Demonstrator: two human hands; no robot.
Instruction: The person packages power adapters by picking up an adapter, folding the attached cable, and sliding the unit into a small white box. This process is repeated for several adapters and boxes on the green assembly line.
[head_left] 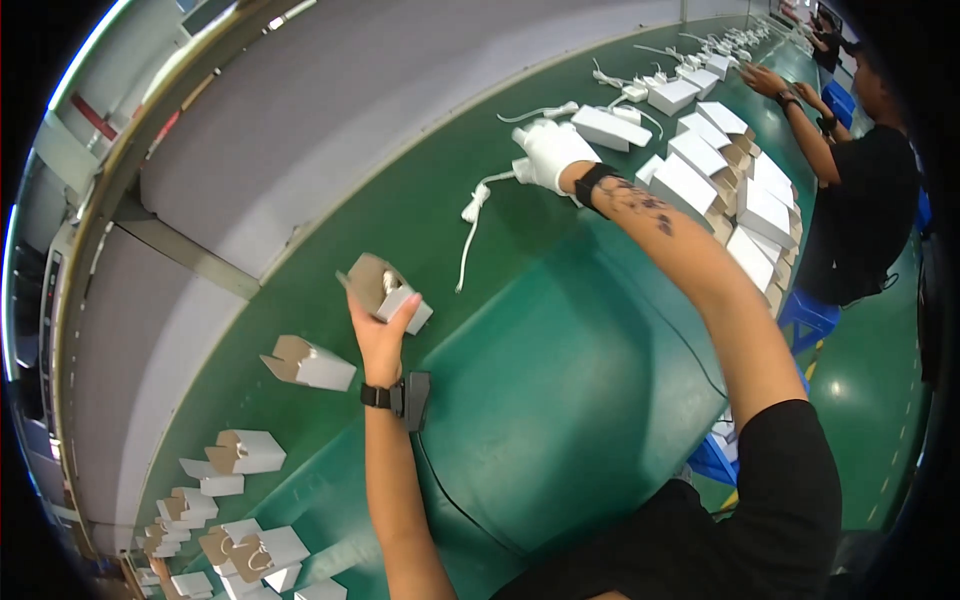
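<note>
My left hand (378, 335), bare, grips a small white carton (405, 308) with its flaps up and brown inside showing. Something white sits inside the carton, too small to name. Out ahead and to the right, my right hand (556, 153) wears a white glove, and its fingers are closed on a white power adapter (523, 170). From that adapter a white cable (474, 208), bundled at its middle, trails over the green table (430, 230). Just beyond the glove lies a closed white box (612, 128). Another opened carton (312, 364) stands left of my left hand.
Several white boxes (765, 205) are stacked to the right of my right arm. More cabled adapters (635, 90) line the far table. Opened cartons (250, 452) stand at the lower left. A co-worker (860, 190) in black works at the right, near a blue stool (810, 315).
</note>
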